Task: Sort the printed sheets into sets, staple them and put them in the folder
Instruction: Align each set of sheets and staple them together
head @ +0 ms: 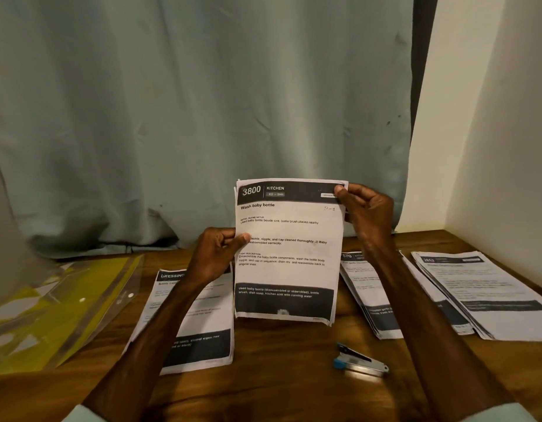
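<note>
Head view: "Wash baby bottle" sheet set (288,254) held upright, long axis vertical. Left hand (218,251) pinches its left edge, right hand (367,214) its top-right corner. Stapler (359,359) lies below its lower-right corner, nearer right hand.

Matt paper sheets (286,269), polished wooden table (278,376), shiny metal-and-plastic stapler (359,359), perhaps glossy plastic folder (59,300).

Grey-green curtain (202,117) behind wooden table (278,391); cream wall (492,117) at right
</note>
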### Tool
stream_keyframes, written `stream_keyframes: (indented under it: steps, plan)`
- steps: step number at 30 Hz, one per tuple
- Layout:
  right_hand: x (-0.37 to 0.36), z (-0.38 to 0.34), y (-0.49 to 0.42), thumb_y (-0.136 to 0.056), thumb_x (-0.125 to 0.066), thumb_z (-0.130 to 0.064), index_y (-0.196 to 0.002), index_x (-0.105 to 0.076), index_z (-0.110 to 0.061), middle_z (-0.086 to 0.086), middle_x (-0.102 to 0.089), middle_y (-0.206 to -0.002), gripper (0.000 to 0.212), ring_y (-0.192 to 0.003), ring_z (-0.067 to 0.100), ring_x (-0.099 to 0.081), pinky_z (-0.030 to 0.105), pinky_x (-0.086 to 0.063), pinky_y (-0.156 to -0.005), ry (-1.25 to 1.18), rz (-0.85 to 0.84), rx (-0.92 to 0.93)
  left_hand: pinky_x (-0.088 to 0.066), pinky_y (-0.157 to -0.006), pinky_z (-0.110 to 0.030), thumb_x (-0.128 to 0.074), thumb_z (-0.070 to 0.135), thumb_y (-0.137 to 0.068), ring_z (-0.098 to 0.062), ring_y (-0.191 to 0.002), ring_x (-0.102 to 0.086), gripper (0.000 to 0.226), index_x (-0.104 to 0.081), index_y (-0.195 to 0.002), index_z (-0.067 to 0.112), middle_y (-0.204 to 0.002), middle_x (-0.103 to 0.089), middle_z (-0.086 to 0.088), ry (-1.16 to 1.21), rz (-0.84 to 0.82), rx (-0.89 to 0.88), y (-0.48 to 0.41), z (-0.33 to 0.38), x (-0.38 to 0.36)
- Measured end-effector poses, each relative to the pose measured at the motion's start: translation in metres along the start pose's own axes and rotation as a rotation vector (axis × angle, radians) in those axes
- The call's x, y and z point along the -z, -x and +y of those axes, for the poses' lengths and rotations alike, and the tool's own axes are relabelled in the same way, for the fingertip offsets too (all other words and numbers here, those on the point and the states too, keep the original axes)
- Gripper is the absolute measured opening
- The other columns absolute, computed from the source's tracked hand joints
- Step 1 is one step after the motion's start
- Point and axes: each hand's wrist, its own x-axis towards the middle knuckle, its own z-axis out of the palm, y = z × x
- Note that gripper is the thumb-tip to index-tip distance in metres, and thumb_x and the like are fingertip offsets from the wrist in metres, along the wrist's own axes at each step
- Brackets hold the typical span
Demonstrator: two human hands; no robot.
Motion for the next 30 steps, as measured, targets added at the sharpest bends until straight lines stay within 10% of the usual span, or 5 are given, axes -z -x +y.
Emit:
stream_keyframes:
  steps: [12, 30]
  plan:
    - [0.001, -0.007, 0.002, -0.093, -0.07, -0.025, -0.104, -0.074, -0.013, 0.002, -0.078, -0.095, 0.017, -0.083, 0.019, -0.076, 0.032, -0.063, -0.07, -0.013, 0.039, -0.015, -0.062, -0.085, -0.051, -0.067, 0.017, -0.095, -0.026, -0.096, -0.077, 0.015, -0.076, -0.106, 0.013, -0.106, -0.078, -0.002, 0.022, -0.014, 0.03, 0.007, 0.014, 0.008]
    - [0.009, -0.016, 0.012, -0.091, -0.073, -0.022, -0.099, -0.072, -0.009, 0.005, -0.077, -0.091, 0.015, -0.072, 0.016, -0.076, 0.028, -0.063, -0.061, 0.106, -0.139, -0.126, -0.063, -0.075, -0.032, -0.066, 0.017, -0.096, -0.027, -0.098, -0.076, 0.024, -0.073, -0.116, 0.006, -0.106, -0.078, -0.009, 0.088, -0.137, 0.205, 0.033, 0.047, 0.033]
